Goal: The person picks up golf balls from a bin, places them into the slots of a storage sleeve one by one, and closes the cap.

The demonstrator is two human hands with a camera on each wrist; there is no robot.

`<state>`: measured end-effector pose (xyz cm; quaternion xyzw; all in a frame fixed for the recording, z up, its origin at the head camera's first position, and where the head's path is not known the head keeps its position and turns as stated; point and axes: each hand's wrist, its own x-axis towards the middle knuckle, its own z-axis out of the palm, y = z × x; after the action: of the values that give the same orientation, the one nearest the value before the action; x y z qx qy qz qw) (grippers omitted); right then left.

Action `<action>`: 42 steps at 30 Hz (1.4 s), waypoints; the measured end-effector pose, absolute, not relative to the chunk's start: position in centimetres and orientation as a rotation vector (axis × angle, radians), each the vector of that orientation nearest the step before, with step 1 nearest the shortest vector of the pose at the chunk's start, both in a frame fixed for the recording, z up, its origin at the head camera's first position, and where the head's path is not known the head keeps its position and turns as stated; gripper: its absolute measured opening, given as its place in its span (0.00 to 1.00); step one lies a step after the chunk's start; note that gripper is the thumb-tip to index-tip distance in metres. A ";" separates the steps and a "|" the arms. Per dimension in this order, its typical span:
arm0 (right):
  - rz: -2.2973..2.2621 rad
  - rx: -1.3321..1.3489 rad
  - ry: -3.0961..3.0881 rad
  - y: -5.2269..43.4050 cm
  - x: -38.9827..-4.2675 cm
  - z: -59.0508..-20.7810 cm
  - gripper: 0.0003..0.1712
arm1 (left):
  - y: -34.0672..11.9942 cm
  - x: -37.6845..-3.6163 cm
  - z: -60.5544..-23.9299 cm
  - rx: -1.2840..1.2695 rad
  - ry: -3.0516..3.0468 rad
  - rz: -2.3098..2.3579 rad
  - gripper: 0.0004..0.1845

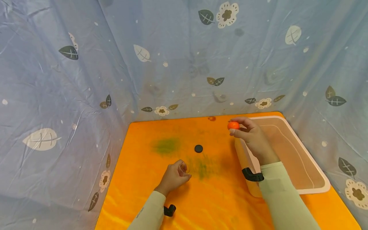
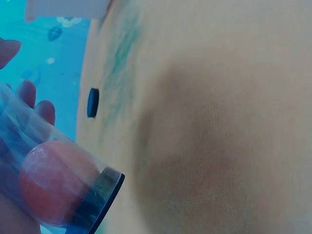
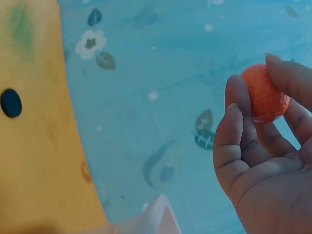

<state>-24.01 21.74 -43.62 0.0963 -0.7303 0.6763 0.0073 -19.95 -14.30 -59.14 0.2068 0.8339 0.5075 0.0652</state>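
My right hand [image 1: 256, 140] pinches an orange golf ball [image 3: 264, 92] between thumb and fingertips, raised beside the bin's left rim. Lower and to the left, my left hand [image 1: 173, 177] grips a clear tube [image 2: 19, 122], hard to make out in the head view. The left wrist view shows one orange ball [image 2: 56, 183] inside it, against the black end cap [image 2: 102, 200]. A separate black round cap [image 1: 198, 148] lies flat on the table between and beyond my hands.
A pale pink plastic bin [image 1: 323, 183] stands on the right, under my right forearm. The orange table [image 1: 143, 159] has green stains. Blue patterned curtains [image 1: 178, 48] enclose the back and both sides.
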 end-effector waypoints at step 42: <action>2.155 0.652 -2.588 9.7 -19.2 -51.5 0.18 | -12.8 -19.9 -58.1 0.684 2.524 1.572 0.16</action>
<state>-19.20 9.74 -51.55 0.1882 -0.7466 0.6217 -0.1438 -19.89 -12.81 -58.13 0.2240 0.8263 0.5148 0.0453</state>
